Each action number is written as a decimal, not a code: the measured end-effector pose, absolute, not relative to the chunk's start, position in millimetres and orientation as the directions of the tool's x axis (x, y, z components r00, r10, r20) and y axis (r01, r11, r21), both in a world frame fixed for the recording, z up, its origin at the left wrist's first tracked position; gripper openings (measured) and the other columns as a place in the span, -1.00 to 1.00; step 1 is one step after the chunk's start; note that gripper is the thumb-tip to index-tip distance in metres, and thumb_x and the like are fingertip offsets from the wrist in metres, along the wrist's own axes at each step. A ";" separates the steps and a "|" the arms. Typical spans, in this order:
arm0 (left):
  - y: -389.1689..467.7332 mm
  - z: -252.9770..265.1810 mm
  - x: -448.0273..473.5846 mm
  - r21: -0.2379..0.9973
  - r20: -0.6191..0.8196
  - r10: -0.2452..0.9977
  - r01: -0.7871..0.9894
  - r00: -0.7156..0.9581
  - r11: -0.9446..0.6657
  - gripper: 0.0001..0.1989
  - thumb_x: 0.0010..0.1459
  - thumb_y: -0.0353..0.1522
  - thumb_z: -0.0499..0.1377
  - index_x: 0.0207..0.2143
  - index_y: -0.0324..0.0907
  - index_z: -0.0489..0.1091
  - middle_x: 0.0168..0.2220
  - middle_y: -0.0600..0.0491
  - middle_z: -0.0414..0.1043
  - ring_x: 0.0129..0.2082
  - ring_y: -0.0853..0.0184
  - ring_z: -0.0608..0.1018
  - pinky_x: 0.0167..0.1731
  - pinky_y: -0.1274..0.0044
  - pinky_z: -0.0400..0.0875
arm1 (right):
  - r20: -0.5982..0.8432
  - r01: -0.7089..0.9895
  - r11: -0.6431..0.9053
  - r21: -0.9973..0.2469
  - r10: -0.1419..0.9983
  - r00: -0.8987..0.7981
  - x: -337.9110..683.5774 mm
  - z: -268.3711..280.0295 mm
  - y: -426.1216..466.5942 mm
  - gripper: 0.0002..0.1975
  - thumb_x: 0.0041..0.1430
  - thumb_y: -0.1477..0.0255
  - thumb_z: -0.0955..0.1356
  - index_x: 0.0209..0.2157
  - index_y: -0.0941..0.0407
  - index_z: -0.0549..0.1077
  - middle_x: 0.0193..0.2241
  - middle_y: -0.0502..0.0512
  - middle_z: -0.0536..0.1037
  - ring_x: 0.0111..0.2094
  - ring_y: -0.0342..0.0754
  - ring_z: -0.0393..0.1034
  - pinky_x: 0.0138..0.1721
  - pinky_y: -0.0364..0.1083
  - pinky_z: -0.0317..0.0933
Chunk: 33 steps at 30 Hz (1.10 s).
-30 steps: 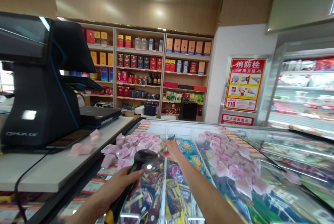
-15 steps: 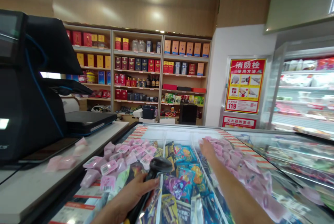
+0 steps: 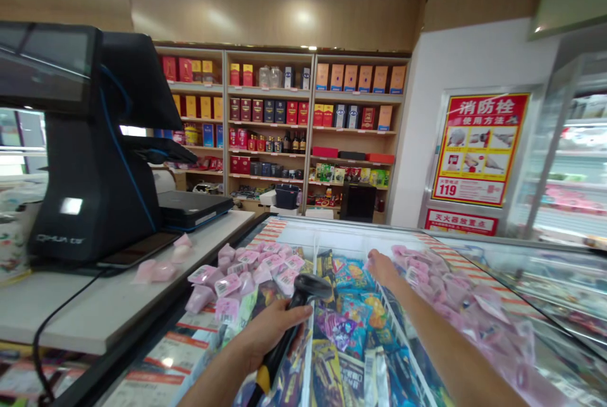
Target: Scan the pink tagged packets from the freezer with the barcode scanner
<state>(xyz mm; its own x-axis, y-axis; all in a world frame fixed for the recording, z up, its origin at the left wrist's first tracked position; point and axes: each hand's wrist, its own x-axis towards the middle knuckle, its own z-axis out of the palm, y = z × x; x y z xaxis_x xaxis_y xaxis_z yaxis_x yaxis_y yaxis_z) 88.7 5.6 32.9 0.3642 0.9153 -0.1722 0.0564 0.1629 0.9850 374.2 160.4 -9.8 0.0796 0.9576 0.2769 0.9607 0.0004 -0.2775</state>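
My left hand [image 3: 272, 331] is wrapped around the handle of a black and yellow barcode scanner [image 3: 308, 290], whose head points to the right over the glass-topped freezer [image 3: 265, 233]. My right hand [image 3: 383, 271] reaches forward above a white wire divider [image 3: 403, 347], just left of a heap of pink barcoded packs [image 3: 455, 293]. Its fingers look bent, but the tips are hidden, so whether it holds anything is unclear. A second group of pink packs [image 3: 241, 271] lies to the left of the scanner. Blue snack or ice cream packets [image 3: 353, 312] show between my arms.
On the left counter [image 3: 109, 315] stand a black checkout terminal [image 3: 90, 186] and a few loose pink packs [image 3: 159, 270]. A black cable [image 3: 61, 309] hangs over that counter's edge. Shelves of boxes [image 3: 270, 113] line the back wall; a red fire-hydrant poster [image 3: 481, 148] is on the right.
The view has turned left, so the surroundings appear farther right. My right hand has shifted left from the right-hand pink heap toward the divider. The left hand still grips the scanner.
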 end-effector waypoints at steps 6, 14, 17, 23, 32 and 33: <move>4.3 34.7 88.7 0.985 -0.163 0.940 -0.005 0.300 0.173 -0.72 -0.16 -0.18 0.12 -0.62 -0.18 0.13 -0.73 0.21 0.23 -0.77 0.54 0.25 -0.73 0.65 0.11 | 0.346 0.896 0.142 -0.420 0.938 0.013 338.0 -15.4 132.1 -0.46 -0.15 0.58 0.25 -0.04 0.14 0.11 -0.39 0.07 0.44 -0.34 -0.07 0.32 -0.33 -0.17 0.07; -0.9 40.7 101.9 0.991 -0.111 0.955 -0.039 0.276 0.126 -0.70 -0.16 -0.16 0.12 -0.62 -0.20 0.14 -0.74 0.21 0.21 -0.78 0.55 0.24 -0.75 0.65 0.09 | 0.483 0.713 0.237 -0.659 0.861 0.161 315.8 -19.8 94.2 -0.40 -0.17 0.55 0.25 0.01 0.13 0.08 -0.29 0.09 0.44 -0.25 -0.04 0.32 -0.22 -0.12 0.10; -3.7 38.9 106.9 0.993 -0.094 0.958 -0.044 0.270 0.110 -0.70 -0.15 -0.15 0.10 -0.62 -0.20 0.14 -0.75 0.22 0.20 -0.78 0.56 0.23 -0.75 0.66 0.08 | 0.509 0.641 0.270 -0.719 0.833 0.219 314.5 -23.1 86.6 -0.38 -0.19 0.56 0.26 0.01 0.12 0.10 -0.30 0.08 0.45 -0.25 -0.04 0.32 -0.22 -0.13 0.10; -14.3 36.4 109.7 0.997 -0.063 0.955 -0.025 0.290 0.074 -0.68 -0.13 -0.14 0.09 -0.65 -0.21 0.14 -0.77 0.21 0.18 -0.78 0.56 0.22 -0.75 0.67 0.08 | 0.543 0.601 0.322 -0.732 0.808 0.228 317.2 -29.1 82.7 -0.35 -0.22 0.59 0.22 0.02 0.16 0.07 -0.28 0.10 0.45 -0.38 -0.09 0.34 -0.30 -0.12 0.15; -19.9 39.4 100.4 0.995 -0.097 0.918 0.021 0.383 0.097 -0.67 -0.14 -0.13 0.10 -0.66 -0.19 0.13 -0.79 0.22 0.18 -0.79 0.54 0.23 -0.73 0.65 0.12 | 0.561 0.594 0.344 -0.727 0.797 0.224 317.9 -43.6 86.9 -0.36 -0.19 0.55 0.21 0.04 0.18 0.04 -0.29 0.09 0.45 -0.34 -0.09 0.35 -0.30 -0.12 0.19; -20.5 39.8 98.3 0.995 -0.097 0.918 0.020 0.385 0.097 -0.67 -0.14 -0.13 0.10 -0.66 -0.19 0.14 -0.78 0.22 0.19 -0.79 0.54 0.23 -0.73 0.65 0.12 | 0.552 0.595 0.338 -0.729 0.804 0.220 317.3 -45.4 87.3 -0.37 -0.18 0.54 0.21 0.04 0.19 0.05 -0.29 0.10 0.45 -0.34 -0.08 0.35 -0.29 -0.11 0.19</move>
